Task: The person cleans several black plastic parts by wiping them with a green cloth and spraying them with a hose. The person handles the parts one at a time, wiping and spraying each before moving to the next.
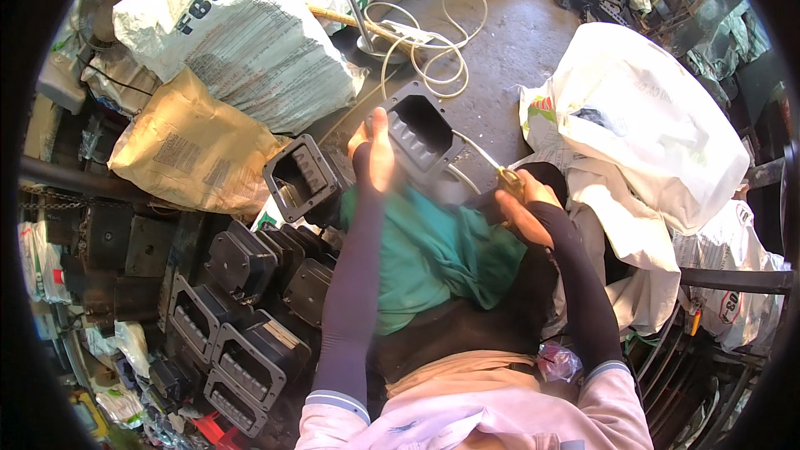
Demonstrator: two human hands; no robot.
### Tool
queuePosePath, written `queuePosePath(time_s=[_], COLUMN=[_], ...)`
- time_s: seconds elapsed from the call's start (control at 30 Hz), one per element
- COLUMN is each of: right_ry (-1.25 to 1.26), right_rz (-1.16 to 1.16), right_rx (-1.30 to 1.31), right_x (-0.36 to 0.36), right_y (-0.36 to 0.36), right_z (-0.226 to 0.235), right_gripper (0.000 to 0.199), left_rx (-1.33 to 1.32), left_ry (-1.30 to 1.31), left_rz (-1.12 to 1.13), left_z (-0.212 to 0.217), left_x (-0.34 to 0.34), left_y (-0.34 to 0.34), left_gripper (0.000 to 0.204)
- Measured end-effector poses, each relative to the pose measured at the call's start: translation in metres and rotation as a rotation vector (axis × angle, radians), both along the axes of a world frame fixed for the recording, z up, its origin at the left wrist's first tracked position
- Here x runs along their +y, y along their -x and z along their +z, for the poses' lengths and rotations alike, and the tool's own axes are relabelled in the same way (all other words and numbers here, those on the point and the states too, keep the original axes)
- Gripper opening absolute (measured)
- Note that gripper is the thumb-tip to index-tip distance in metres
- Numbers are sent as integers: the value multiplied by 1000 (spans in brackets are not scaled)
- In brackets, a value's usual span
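Observation:
My left hand is closed on the left rim of a dark grey box-shaped housing. Its open cavity faces up and shows a ribbed inner wall. My right hand grips a slim tool with a yellowish handle. From that handle a thin pale rod or blade runs up to the housing's right edge; its exact kind cannot be made out. Green cloth covers my lap below both hands. Just left of my left wrist stands a similar open housing.
Several more black housings are stacked at the lower left. A brown paper sack and a white sack lie at the far left. Coiled white hose rests on the floor ahead. To the right is a large white sack.

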State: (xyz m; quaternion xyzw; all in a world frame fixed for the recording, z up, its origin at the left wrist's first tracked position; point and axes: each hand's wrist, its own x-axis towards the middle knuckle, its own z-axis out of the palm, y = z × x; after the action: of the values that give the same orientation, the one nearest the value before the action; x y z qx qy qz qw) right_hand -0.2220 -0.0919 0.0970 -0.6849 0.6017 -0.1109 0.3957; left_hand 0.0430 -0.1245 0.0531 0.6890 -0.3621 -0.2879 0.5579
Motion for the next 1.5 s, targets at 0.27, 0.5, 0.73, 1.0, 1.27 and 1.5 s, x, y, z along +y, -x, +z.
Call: queuePosePath(time_s=[0.27, 0.5, 0.73, 1.0, 1.27, 1.5], right_ry=[107, 130, 147, 83, 59, 32], right_rz=[-60, -53, -54, 112, 184, 251], right_rx=[87, 193, 151, 104, 15, 117], right_x=[1, -14, -29, -16, -5, 33], right_y=[-13, -32, -48, -61, -58, -29], right_z=[-2, 5, 15, 28, 21, 17], right_gripper=[36, 36, 43, 45, 45, 40], left_rx=[23, -191, -68, -29, 82, 81], left_ry=[136, 33, -28, 67, 87, 103], left_rz=[9, 54, -112, -48, -97, 110], left_z=[-6, -32, -23, -16, -17, -17], left_x=[2, -9, -2, 0, -1, -1], left_y=[0, -4, -4, -1, -6, -9], left_gripper=[62, 53, 79, 73, 65, 64])
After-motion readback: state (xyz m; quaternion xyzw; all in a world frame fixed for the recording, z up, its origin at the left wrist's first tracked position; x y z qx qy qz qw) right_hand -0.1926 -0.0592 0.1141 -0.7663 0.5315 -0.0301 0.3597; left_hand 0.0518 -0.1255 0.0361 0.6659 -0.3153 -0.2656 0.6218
